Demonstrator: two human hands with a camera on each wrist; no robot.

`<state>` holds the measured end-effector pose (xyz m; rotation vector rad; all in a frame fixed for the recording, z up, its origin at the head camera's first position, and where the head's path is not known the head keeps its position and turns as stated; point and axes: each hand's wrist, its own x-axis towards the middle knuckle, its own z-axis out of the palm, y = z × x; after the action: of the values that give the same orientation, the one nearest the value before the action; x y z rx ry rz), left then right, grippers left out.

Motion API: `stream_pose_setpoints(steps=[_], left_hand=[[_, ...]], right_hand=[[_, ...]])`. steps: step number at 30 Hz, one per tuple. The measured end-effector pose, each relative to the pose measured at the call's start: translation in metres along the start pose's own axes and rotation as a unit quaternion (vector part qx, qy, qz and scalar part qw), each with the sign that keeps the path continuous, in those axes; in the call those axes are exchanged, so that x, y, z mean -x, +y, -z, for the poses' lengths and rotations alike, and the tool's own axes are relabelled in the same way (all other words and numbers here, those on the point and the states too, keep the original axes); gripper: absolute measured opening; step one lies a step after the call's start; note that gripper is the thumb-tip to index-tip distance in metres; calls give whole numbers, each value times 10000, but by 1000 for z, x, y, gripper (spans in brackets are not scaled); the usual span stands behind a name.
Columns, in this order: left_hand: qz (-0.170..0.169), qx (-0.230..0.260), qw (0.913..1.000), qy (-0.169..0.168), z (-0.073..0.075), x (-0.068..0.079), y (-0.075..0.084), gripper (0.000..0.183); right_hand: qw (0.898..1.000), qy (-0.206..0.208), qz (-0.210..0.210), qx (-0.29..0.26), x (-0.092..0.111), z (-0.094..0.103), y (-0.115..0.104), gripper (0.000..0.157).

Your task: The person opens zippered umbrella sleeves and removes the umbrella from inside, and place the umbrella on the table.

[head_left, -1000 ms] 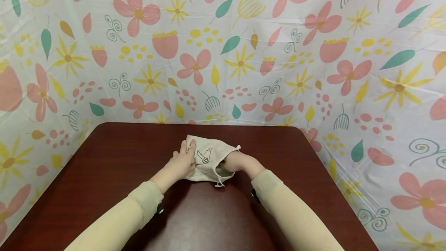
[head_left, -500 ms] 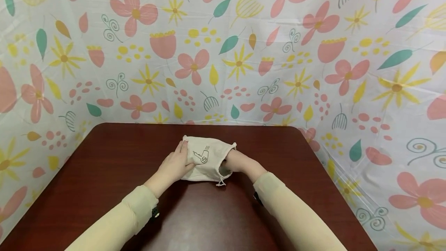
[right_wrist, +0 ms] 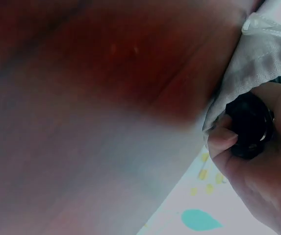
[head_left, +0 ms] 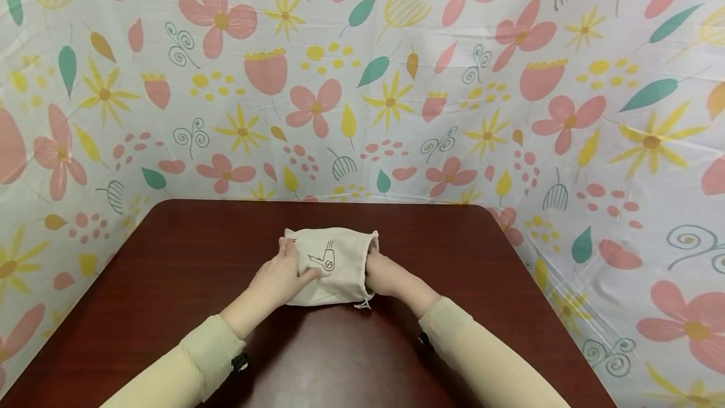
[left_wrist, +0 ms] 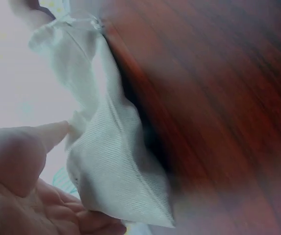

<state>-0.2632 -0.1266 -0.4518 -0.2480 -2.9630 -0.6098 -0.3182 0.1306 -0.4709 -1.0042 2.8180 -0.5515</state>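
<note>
Head view: cream drawstring bag (head_left: 344, 276), dark hair-dryer print (head_left: 328, 263).

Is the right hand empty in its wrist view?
No: the right hand grips a black object at the mouth of the cloth bag.

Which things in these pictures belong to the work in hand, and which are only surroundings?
Part of the work:
1. Cloth bag, touched by the left hand.
2. Dark object, held by the right hand at the bag's mouth; I cannot tell what it is.

Only surroundings:
1. Table.
2. Flowered sheet.
</note>
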Motion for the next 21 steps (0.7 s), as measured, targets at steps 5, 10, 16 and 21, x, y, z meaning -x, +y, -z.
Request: stream_pose_setpoints(steps=[5, 10, 16, 21], left_hand=[[251, -139, 9996, 49, 5, 6, 4, 99], [175, -36, 9998, -71, 10, 9, 1, 86], [-103, 111, 9998, -155, 14, 4, -14, 57], [160, 285, 9986, -426, 3, -12, -41, 51]], right_hand=[[9997, 6, -200, -118, 7, -1, -3, 56], [9999, -66, 91, -39, 13, -1, 4, 55], [9966, -38, 822, 104, 17, 4, 12, 46], [9982, -39, 594, 39, 18, 7, 11, 51]])
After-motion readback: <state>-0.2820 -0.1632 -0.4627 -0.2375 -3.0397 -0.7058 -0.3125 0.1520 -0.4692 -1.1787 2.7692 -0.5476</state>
